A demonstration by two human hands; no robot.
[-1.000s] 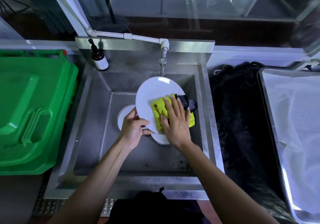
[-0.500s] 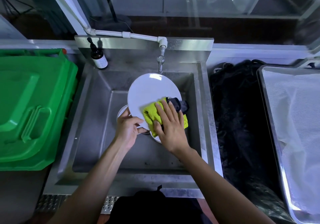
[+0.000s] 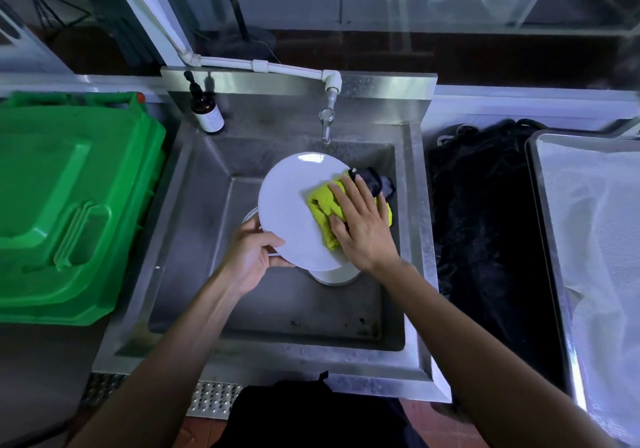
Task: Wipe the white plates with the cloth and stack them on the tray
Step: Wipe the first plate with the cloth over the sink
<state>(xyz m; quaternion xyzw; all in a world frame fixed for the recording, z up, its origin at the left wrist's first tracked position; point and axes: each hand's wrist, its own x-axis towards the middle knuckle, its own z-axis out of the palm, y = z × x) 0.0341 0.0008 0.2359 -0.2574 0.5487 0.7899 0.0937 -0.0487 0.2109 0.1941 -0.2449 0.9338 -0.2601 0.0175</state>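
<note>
Left hand [image 3: 251, 257]: grips the white plate [image 3: 294, 205] by its near rim, tilting it over the sink [image 3: 194, 205] for access. Right hand [image 3: 363, 226]: fingers spread flat, pressing yellow cloth [image 3: 322, 205] onto it. Tray [image 3: 547, 240]: far right of that hand, awaiting stack.

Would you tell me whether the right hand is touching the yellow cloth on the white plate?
Touching. The head view shows the right hand lying flat on the yellow cloth, pressing it against the round white plate, with no gap.
</note>
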